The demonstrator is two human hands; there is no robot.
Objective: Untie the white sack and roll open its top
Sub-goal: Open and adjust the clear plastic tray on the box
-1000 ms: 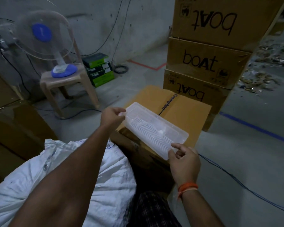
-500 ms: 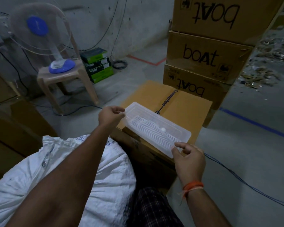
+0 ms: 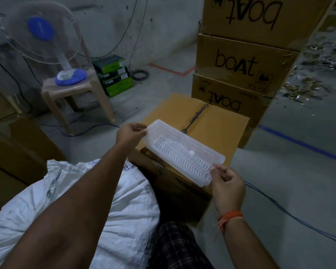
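The white woven sack [image 3: 124, 216] lies at the lower left under my left forearm, its top end out of view. A clear plastic tray [image 3: 182, 152] with a ribbed insert rests over the brown carton [image 3: 217, 129] in front of me. My left hand [image 3: 130, 133] pinches the tray's far left corner. My right hand [image 3: 227, 183], with an orange thread on the wrist, pinches the tray's near right corner. Neither hand touches the sack.
Three stacked "boat" cartons [image 3: 241, 61] stand behind the brown carton. A table fan [image 3: 41, 30] sits on a plastic stool [image 3: 74, 94] at the left, with green boxes [image 3: 114, 76] beside it. Blue cable [image 3: 299, 220] runs over the floor at right. Scrap litter [image 3: 308, 80] lies far right.
The tray has come down onto the carton top and both hands have followed it a little lower. The view has shifted slightly.
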